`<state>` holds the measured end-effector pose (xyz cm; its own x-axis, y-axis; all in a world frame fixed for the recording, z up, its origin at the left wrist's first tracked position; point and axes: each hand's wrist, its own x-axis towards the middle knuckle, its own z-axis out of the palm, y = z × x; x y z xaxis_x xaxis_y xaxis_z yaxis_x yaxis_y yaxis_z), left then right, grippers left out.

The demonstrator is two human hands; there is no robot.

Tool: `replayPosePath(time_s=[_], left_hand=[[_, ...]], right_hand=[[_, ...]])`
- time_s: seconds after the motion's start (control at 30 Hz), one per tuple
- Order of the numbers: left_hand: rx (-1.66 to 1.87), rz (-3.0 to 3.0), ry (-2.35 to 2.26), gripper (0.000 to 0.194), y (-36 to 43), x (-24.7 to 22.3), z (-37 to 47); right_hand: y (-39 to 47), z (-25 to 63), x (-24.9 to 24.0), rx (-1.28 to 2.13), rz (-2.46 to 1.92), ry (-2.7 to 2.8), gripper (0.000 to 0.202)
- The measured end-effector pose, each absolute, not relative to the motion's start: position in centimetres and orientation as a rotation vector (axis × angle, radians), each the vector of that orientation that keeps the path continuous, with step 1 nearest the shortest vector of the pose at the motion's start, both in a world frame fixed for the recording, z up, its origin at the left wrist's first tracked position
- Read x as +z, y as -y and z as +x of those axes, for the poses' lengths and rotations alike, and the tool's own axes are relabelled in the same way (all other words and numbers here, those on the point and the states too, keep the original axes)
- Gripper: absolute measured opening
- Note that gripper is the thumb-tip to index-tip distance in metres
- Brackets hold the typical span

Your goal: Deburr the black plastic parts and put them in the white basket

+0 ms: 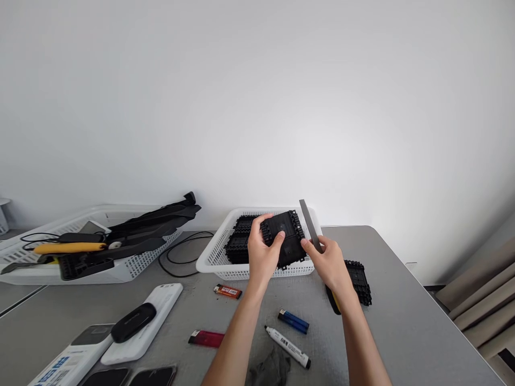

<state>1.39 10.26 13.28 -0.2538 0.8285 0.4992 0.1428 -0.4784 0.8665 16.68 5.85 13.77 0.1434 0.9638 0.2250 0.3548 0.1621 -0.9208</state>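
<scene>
The left hand (265,247) is gripping a black plastic panel (284,236), thumb lying across its face and fingers curling around its far edge, and is holding it tilted over the front of the right-hand white basket (215,254). The right hand (328,262) is closing around a flat metal tool (310,225), whose grey blade is pointing up and slightly left beside the panel; its thumb is reaching the panel's right edge. More black panels (237,246) are filling the left part of that basket, and another black stack (359,281) is lying on the table (392,321), partly behind the right forearm. Nearer the person, an orange lighter (227,291), a blue lighter (293,320), a red lighter (206,338) and a white marker (287,346) are lying between and around the forearms. A black oval case (134,322) is resting on a white slab (161,300) at left.
</scene>
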Motion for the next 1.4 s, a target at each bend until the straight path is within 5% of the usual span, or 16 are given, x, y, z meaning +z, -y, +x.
replayPosePath(time_s=[0.23, 0.8, 1.4], left_hand=[[1.827, 1.097, -1.066, 0.048, -10.5, 13.7, 1.3], [1.335, 1.371, -1.085, 0.061, -9.6, 14.6, 0.9], [1.626, 1.324, -1.054, 0.046, -9.6, 14.5, 0.9]], right_hand=[[-6.0, 16.7, 13.4, 1.083, -1.242, 1.396, 0.038], [-6.3, 17.9, 13.1, 0.526, -1.415, 1.291, 0.044], [-5.5, 18.0, 14.0, 0.492, -1.249, 1.453, 0.038]])
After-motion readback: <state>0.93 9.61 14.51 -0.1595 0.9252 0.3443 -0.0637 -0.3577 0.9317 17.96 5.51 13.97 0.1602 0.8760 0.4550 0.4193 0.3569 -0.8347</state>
